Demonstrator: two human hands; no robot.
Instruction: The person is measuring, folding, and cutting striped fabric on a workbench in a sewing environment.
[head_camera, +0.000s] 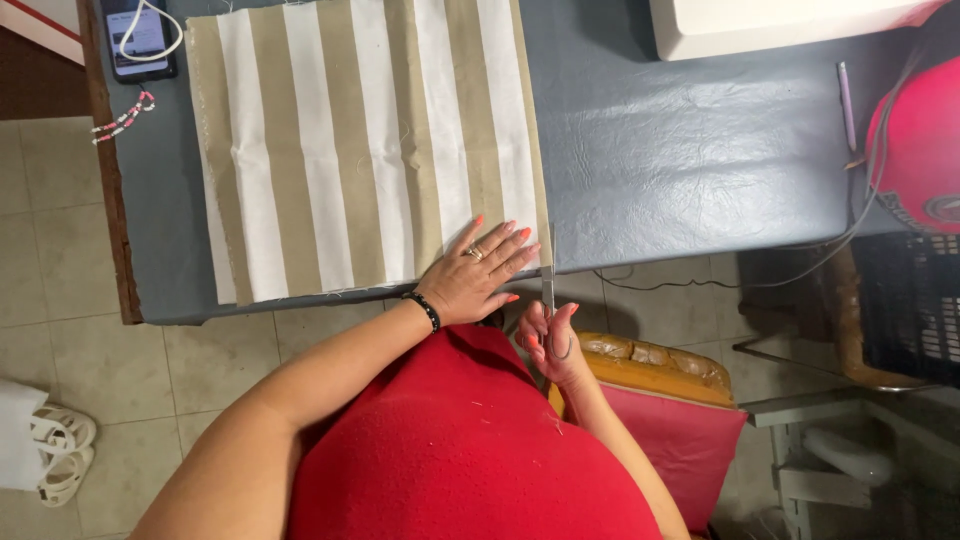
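The left hand (478, 272) lies flat, open, pinning the striped fabric (360, 150) to the tabletop (680, 150) so it stays taut; the right hand (552, 340) grips scissors (549, 290) at its edge.

A dark rectangular phone (139, 38) with a pale lit screen lies at the table's (680, 160) far left corner.

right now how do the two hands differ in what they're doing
The left hand lies flat with fingers spread on the striped fabric; the right hand is curled around scissors at the fabric's right edge. The left hand rests over the table; the right hand hangs just off its near edge. Both show orange-painted nails.
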